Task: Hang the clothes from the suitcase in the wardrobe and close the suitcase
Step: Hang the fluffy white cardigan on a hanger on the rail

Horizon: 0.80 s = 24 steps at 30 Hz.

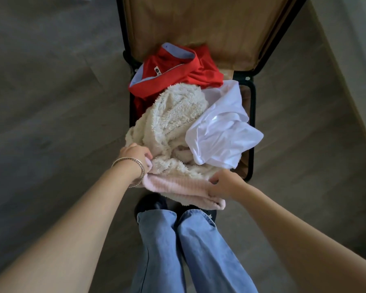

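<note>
An open black suitcase [252, 123] lies on the floor in front of me, its tan-lined lid [209, 24] raised at the far end. Inside sits a pile of clothes: a red shirt [178, 68] at the back, a white garment [222, 127] on the right and a cream fleece garment [171, 121] with a pale pink ribbed hem [175, 185] on top at the near end. My left hand [135, 154] grips the fleece at its left edge. My right hand [222, 185] pinches the pink hem on the right. The wardrobe is out of view.
Grey wood-look floor [51, 81] spreads to the left and right of the suitcase. A pale wall or skirting [351, 60] runs along the right side. My legs in blue jeans [188, 250] and dark shoes stand right at the suitcase's near end.
</note>
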Available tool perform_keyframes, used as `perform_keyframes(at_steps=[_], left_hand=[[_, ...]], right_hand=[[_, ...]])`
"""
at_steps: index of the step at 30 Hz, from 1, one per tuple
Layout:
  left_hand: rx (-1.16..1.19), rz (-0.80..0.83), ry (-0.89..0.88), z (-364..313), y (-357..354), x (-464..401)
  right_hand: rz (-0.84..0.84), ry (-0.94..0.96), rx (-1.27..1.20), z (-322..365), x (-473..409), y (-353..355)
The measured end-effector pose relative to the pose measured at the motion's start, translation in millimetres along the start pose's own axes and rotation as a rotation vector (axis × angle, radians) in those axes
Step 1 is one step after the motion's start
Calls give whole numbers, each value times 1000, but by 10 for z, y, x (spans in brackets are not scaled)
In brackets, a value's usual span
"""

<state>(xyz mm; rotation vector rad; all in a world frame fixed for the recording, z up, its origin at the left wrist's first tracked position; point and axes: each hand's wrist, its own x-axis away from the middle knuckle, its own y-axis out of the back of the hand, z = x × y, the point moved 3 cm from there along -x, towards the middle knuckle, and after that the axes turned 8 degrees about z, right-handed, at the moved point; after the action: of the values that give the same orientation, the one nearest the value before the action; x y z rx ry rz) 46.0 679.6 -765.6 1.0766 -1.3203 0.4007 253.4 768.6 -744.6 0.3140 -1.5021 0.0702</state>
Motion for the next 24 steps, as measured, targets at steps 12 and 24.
perform_keyframes(at_steps=[12,24], left_hand=[[90,-35,-116,180,143,491],[67,-67,107,321,588,1092]], right_hand=[[163,165,-383,645,697,148],[181,365,-426,1077,1677,459]])
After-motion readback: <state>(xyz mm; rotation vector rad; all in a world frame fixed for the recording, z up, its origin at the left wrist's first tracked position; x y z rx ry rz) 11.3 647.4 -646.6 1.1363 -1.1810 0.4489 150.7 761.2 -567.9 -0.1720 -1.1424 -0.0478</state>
